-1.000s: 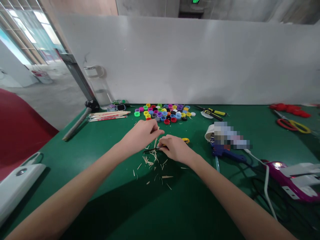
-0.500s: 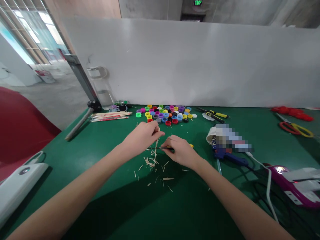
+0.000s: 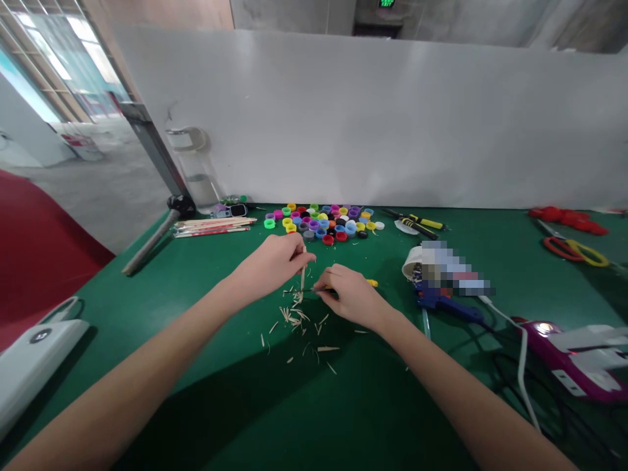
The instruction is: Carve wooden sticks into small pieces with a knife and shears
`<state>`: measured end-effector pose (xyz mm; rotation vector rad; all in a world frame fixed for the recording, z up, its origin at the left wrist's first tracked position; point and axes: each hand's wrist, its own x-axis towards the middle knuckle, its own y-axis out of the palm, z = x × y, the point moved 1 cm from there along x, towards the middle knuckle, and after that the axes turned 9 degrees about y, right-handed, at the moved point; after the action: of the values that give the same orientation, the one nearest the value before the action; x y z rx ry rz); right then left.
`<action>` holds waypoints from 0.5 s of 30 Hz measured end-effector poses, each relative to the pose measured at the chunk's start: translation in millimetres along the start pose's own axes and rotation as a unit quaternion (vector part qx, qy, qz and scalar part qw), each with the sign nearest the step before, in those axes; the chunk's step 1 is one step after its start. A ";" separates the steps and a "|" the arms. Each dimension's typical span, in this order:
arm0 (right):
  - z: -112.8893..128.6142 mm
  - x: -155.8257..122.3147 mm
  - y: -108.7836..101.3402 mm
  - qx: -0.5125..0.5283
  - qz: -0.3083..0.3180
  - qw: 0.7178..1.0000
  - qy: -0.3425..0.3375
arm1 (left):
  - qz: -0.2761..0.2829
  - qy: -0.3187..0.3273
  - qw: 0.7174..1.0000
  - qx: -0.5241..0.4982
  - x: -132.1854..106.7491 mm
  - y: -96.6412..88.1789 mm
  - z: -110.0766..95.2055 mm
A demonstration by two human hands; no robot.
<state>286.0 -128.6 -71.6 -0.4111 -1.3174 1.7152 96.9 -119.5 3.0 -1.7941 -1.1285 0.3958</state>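
The stick [image 3: 303, 271] stands nearly upright at the middle of the green table [image 3: 206, 366], its lower end on the surface, pinched near the top by the left hand [image 3: 275, 261]. It is thin, pale wood, and looks splintery at the foot. The right hand [image 3: 349, 296], at the stick's 4 o'clock, is closed around a small knife [image 3: 318, 289] whose dark blade points at the stick's base; a yellow bit of handle shows at the hand's 1 o'clock.

The risk, as I judge it, is a slip: the blade works close under the left fingertips, and a hard push through such a slim piece could send the edge into them or snap the stick. The stick could also skid on the table, since only its end bears on it.

Shavings [image 3: 299, 320] lie scattered at the stick's 6 o'clock. Coloured caps [image 3: 321, 221] sit in a cluster at 12 o'clock, more sticks [image 3: 213, 226] at 10 o'clock beside a bottle [image 3: 196, 167]. A blue glue gun [image 3: 444, 302] lies at 3 o'clock, scissors [image 3: 574, 248] further out towards 2 o'clock.
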 end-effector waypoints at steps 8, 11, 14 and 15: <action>0.2 6.1 -2.6 0.000 0.029 0.999 0.021 | 0.008 -0.004 1.000 -0.009 -0.9 0.6 -2.6; 0.8 7.4 -2.2 0.001 0.043 0.999 0.020 | 0.012 -0.008 1.000 -0.012 -1.1 0.5 -3.8; 2.5 6.1 -0.7 -0.010 0.052 0.998 0.022 | 0.014 -0.007 1.000 -0.007 -1.2 1.8 -5.9; 3.0 5.2 -0.2 -0.012 0.053 0.998 0.020 | 0.010 -0.005 1.000 0.000 -1.2 2.3 -6.8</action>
<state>281.1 -126.1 -69.0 -0.5351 -1.3076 1.7702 102.1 -124.5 4.2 -1.8060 -1.1175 0.4171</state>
